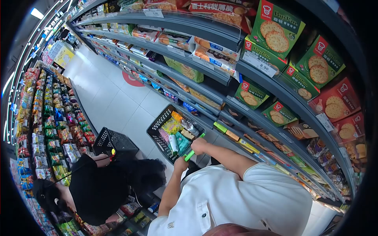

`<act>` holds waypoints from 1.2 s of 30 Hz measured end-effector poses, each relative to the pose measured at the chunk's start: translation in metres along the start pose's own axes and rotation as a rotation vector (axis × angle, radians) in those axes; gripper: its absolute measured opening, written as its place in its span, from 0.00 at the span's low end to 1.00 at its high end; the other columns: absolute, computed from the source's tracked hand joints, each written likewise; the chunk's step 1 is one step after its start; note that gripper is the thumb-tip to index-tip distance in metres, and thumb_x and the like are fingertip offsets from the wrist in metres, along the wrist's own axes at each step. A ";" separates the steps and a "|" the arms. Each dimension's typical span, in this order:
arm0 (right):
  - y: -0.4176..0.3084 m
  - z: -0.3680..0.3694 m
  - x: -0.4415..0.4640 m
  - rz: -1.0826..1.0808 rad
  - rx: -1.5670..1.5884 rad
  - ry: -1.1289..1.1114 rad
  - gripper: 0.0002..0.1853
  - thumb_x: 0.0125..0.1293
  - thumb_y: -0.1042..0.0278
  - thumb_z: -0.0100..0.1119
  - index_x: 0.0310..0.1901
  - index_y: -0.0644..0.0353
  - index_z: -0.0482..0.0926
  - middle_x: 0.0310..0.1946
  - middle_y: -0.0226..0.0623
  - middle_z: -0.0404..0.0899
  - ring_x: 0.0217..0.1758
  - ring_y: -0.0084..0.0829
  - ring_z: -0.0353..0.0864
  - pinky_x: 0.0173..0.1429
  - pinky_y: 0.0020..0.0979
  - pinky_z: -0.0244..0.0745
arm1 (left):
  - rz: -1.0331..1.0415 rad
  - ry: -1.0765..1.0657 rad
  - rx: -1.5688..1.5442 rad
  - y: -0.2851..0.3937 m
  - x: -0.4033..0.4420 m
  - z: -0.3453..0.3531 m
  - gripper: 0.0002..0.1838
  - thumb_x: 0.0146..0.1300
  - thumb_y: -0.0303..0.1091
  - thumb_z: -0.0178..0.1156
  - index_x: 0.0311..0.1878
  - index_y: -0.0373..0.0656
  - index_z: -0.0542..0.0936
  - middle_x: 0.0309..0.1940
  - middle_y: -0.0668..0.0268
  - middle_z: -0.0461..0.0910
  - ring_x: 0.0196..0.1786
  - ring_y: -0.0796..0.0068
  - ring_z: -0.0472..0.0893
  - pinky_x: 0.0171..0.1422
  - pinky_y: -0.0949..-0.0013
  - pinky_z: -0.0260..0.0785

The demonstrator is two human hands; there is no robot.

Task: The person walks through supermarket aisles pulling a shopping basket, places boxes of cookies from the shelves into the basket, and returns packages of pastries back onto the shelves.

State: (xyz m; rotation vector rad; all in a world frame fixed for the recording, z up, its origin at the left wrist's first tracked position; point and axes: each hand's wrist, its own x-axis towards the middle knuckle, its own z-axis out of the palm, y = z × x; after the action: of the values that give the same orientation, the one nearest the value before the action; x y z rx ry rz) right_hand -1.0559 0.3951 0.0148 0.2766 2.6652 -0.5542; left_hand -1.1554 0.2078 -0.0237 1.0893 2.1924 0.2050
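My left hand (181, 164) and my right hand (199, 146) are both closed round the bright green handle (189, 155) of a black shopping basket (154, 131). The left one grips the near end of the bar, the right one sits farther up. Inside the basket lie several packaged goods: a yellow bag (171, 126), a teal bag (182, 142), a white bottle-like pack (173, 143) and a clear pack with dark contents (190, 127). My fingers are partly hidden by the backs of the hands.
To my right, long shelves (252, 70) hold green cracker boxes (277, 29) and red boxes (338, 100). A person in black (98, 188) stands left beside another black basket (114, 142). Snack racks (59, 122) line the left. Pale floor tiles (106, 90) run between.
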 end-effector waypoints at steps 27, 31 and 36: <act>-0.033 0.066 -0.109 0.705 0.500 0.315 0.32 0.56 0.61 0.66 0.64 0.57 0.73 0.61 0.52 0.76 0.63 0.50 0.76 0.64 0.48 0.74 | 0.461 0.028 -0.159 -0.040 0.051 -0.023 0.24 0.53 0.40 0.69 0.47 0.32 0.79 0.38 0.43 0.83 0.43 0.39 0.82 0.47 0.49 0.75; -0.014 0.134 -0.161 0.850 0.506 0.276 0.22 0.52 0.57 0.65 0.47 0.60 0.84 0.42 0.50 0.85 0.50 0.51 0.83 0.54 0.51 0.77 | 0.436 0.080 -0.199 -0.025 0.063 -0.027 0.31 0.53 0.43 0.72 0.53 0.29 0.76 0.43 0.42 0.82 0.48 0.41 0.82 0.53 0.47 0.72; -0.043 0.153 -0.222 1.082 0.612 0.194 0.20 0.53 0.58 0.65 0.43 0.62 0.85 0.40 0.51 0.85 0.48 0.51 0.84 0.52 0.51 0.78 | 0.512 0.048 -0.249 -0.001 0.050 -0.032 0.25 0.61 0.47 0.66 0.47 0.31 0.81 0.41 0.41 0.83 0.45 0.37 0.82 0.49 0.45 0.73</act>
State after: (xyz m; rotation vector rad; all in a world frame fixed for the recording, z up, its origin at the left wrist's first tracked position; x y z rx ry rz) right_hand -0.8151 0.2680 -0.0047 1.8362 1.9635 -0.9283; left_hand -1.1978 0.2494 -0.0246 1.4886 1.8258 0.7135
